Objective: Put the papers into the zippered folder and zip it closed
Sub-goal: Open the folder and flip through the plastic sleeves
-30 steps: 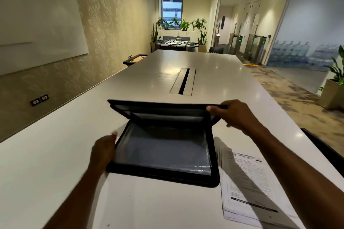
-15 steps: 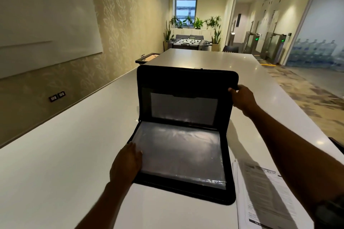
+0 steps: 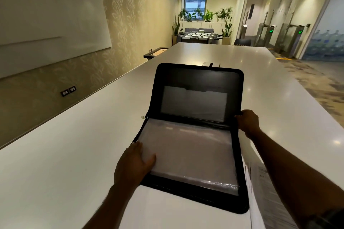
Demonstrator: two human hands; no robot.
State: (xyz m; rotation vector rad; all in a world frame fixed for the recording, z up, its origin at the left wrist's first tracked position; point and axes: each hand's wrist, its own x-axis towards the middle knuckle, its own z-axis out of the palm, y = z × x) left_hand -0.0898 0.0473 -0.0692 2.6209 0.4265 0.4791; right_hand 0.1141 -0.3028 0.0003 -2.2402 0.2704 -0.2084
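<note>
**Item 1 – black zippered fabric folder** (image 3: pixel 197 78): open on the long white table (image 3: pixel 74 154), centre of view, right in front of you. The lower half lies flat on the tabletop. The upper half stands raised, tilted away from you. A clear plastic sleeve (image 3: pixel 188 154) covers the lower half, and a 2nd pocket window shows in the raised half. A metal zip pull (image 3: pixel 143 117) sticks out at the left end of the fold.

**Item 2 – your left hand** (image 3: pixel 134 165): rests on the near-left corner of the lower half, back of hand up. Fingers are fairly straight & point fwd along the left edge, with the thumb (image 3: pixel 151 158) spread onto the sleeve. Hand is near flat.

**Item 3 – your right hand** (image 3: pixel 248 123): fingers are curled round the folder's right edge at the fold, gripping it. Fingertips are hidden behind the edge.

**Item 4 – stack of white printed papers** (image 3: pixel 264 191): flat on the table, just beside the folder's near-right corner and outside the folder. Your right forearm crosses above them.

**Bkgd:** white wall board (image 3: pixel 46 15) at left; foosball table (image 3: pixel 193 35) & potted plants (image 3: pixel 208 15) at the far end.
</note>
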